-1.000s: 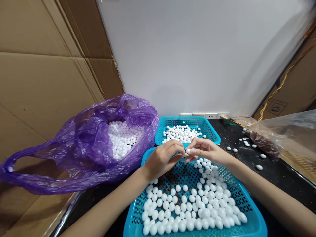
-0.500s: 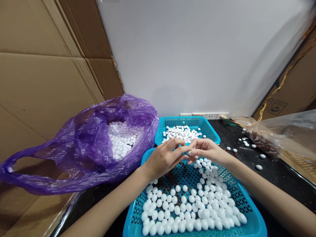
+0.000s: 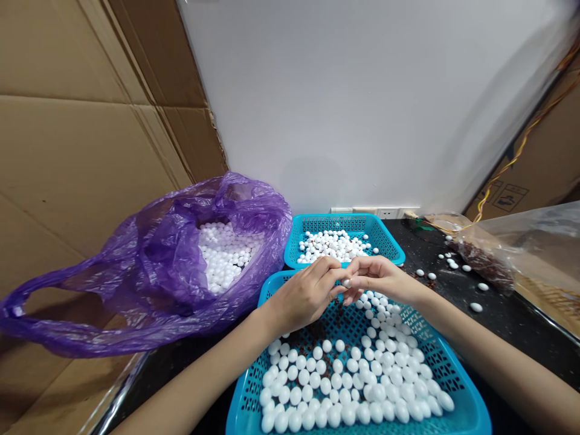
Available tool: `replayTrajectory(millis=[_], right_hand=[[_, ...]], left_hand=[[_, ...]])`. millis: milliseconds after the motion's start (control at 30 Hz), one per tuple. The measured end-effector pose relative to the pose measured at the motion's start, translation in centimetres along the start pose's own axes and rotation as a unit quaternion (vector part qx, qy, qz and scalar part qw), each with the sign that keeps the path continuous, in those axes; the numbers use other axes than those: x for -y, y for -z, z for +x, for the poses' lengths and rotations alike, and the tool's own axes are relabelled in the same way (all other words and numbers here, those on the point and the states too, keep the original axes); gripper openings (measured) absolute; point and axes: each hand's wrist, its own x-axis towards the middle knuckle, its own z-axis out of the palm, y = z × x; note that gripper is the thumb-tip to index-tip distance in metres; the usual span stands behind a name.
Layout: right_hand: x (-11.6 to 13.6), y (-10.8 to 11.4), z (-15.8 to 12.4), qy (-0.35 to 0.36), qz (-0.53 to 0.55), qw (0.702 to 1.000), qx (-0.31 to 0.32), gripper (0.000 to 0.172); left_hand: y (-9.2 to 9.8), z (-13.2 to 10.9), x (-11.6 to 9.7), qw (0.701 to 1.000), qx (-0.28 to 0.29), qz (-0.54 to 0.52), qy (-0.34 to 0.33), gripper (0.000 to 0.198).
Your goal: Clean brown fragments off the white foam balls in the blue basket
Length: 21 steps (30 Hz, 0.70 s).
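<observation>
My right hand (image 3: 380,279) pinches a small white ball (image 3: 347,283) between thumb and fingers. From the other side, my left hand (image 3: 304,293) meets it, its fingers bent and pressed up to the same ball; whatever else its fingertips hold is hidden. Both hands are over the back part of the near blue basket (image 3: 469,393), which holds many white balls (image 3: 348,414) and dark reddish-brown bits (image 3: 319,338). Just behind the hands stands a second blue basket (image 3: 385,238) with more white balls and some reddish bits.
A purple plastic bag (image 3: 158,254) full of white balls lies open at the left, beside cardboard (image 3: 81,157). On the black table (image 3: 512,326) at the right are loose balls and a clear bag of brown bits (image 3: 484,264). Sockets (image 3: 387,213) line the wall behind.
The fingers of my left hand have curled in more and closed up around the ball. My right hand has barely shifted.
</observation>
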Motion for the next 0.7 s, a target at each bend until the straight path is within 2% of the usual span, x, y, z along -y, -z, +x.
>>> replayTrajectory(millis=[233, 467, 600, 700], right_hand=[[0.03, -0.06, 0.08, -0.008, -0.003, 1.0, 0.004, 0.023], [0.3, -0.13, 0.16, 0.006, 0.01, 1.0, -0.029, 0.021], [0.29, -0.07, 0.18, 0.008, 0.016, 0.999, -0.036, 0.018], [0.28, -0.04, 0.18, 0.012, 0.021, 0.999, -0.03, 0.017]], left_hand=[[-0.11, -0.1, 0.05, 1.0, 0.01, -0.013, 0.003, 0.017], [0.19, -0.01, 0.3, 0.999, -0.033, -0.011, 0.0, 0.025], [0.24, -0.02, 0.36, 1.0, -0.025, -0.014, -0.006, 0.031], [0.12, -0.13, 0.47, 0.999, -0.025, -0.015, -0.013, 0.027]])
